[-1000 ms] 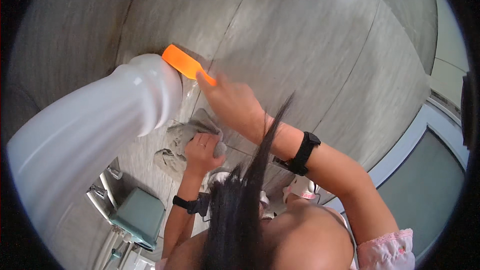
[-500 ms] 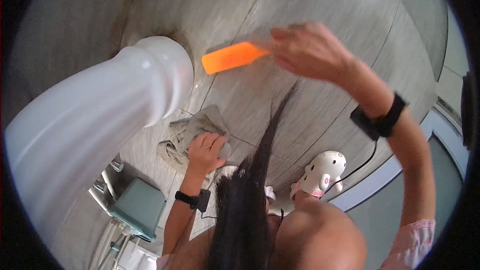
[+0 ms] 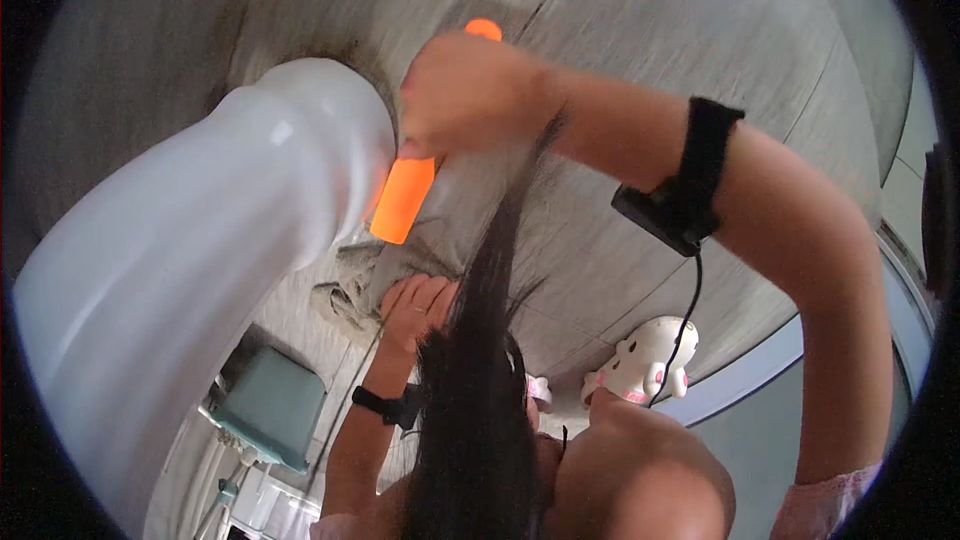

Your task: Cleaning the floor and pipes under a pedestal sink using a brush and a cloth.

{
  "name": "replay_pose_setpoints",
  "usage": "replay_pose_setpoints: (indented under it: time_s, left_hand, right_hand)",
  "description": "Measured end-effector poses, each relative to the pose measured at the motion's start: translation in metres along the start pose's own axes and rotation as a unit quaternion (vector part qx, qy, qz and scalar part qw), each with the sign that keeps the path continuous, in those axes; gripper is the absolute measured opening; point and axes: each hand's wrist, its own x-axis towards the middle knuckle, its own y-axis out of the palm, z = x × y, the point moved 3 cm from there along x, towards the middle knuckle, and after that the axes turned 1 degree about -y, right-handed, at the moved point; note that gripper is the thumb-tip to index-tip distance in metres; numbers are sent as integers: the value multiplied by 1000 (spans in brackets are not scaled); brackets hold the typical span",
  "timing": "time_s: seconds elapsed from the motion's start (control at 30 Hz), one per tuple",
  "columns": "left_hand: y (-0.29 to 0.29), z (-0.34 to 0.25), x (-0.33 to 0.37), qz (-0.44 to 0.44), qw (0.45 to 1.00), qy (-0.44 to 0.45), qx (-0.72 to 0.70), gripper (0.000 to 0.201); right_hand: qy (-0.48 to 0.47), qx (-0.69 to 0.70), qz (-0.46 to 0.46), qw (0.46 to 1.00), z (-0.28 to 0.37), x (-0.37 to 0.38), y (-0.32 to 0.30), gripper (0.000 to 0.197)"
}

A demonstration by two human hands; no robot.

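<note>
My right hand (image 3: 470,95) is wrapped round a bright orange oblong thing (image 3: 403,202). Its flat, squared end sticks out below my fist and a rounded end shows above it; what kind of thing it is, I cannot make out. The fist is a little blurred and hovers beside the foot of a glossy white curved fixture (image 3: 200,190). Lower down, my left hand (image 3: 418,308) presses with bent fingers on a crumpled grey cloth (image 3: 350,285) on the floor. Dark hair hangs in front and covers part of that hand.
Grey wood-look tiles (image 3: 640,50) make up the floor. A green plastic seat or stool (image 3: 272,408) with pale tubes stands at lower left. My white slipper (image 3: 640,360) is at lower right, by a pale raised edge (image 3: 740,380). A black cable (image 3: 697,300) hangs from my right wrist strap.
My right hand has swung left toward the white fixture, and the orange thing has turned from nearly level to steeply slanted. My left hand stays on the cloth.
</note>
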Motion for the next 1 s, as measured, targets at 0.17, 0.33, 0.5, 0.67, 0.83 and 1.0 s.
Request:
replay_pose_setpoints:
  time_s: [0.17, 0.33, 0.5, 0.67, 0.83, 1.0]
  left_hand:
    - [-1, -3, -2, -32, 997, -54, -43, 30]
    - [23, 10, -26, -19, 999, -27, -38, 24]
    - [-10, -4, 6, -18, 1000, -6, -24, 22]
    - [-2, -10, 3, 72, 991, -108, -31, 49]
    - [-49, -43, 33, 150, 963, -201, -100, 50]
    - [-38, -40, 51, 124, 851, -366, -357, 34]
  right_hand:
    - [53, -91, 6, 994, -58, -38, -30, 33]
    - [36, -110, 51, 992, -37, -24, -28, 41]
    - [61, -73, 9, 995, -4, -33, -13, 37]
    - [267, 91, -45, 958, 70, -88, 37, 11]
    - [448, 400, -35, 799, 150, -122, 46, 19]
    - [476, 689, -128, 531, 182, -90, 93, 27]
